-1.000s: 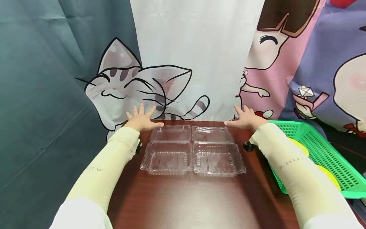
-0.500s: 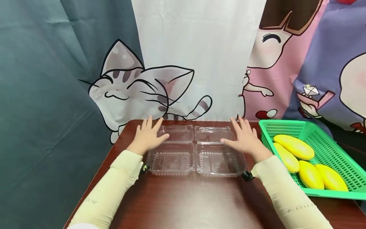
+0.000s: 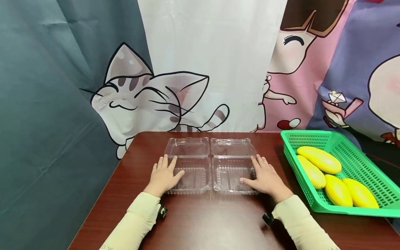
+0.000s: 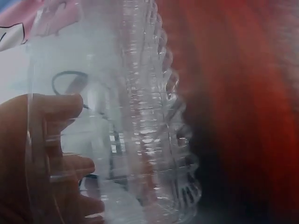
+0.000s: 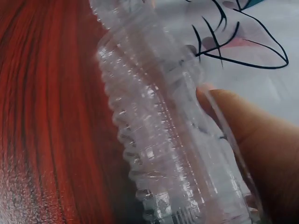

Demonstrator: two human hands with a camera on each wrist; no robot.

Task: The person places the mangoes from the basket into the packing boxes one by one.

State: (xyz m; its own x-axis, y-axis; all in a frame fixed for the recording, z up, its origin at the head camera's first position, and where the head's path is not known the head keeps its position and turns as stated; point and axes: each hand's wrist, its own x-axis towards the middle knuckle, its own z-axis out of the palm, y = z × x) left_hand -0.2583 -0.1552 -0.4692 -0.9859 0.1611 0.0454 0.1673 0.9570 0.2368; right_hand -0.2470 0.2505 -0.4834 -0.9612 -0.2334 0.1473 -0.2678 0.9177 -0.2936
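Two clear plastic boxes [image 3: 195,174] lie open side by side on the table [image 3: 206,222] in the head view, each lengthwise front to back, lids [image 3: 187,147] pointing toward the printed backdrop [image 3: 193,41]. The left hand [image 3: 164,177] and right hand [image 3: 266,178] are spread loose at their outer sides, ungripping. Right of them, a green basket [image 3: 353,158] holds four yellow fruits [image 3: 319,159]. The left wrist view shows fingers [image 4: 60,106] through clear plastic; the right, a thumb [image 5: 243,119] at a rim, contact unclear.
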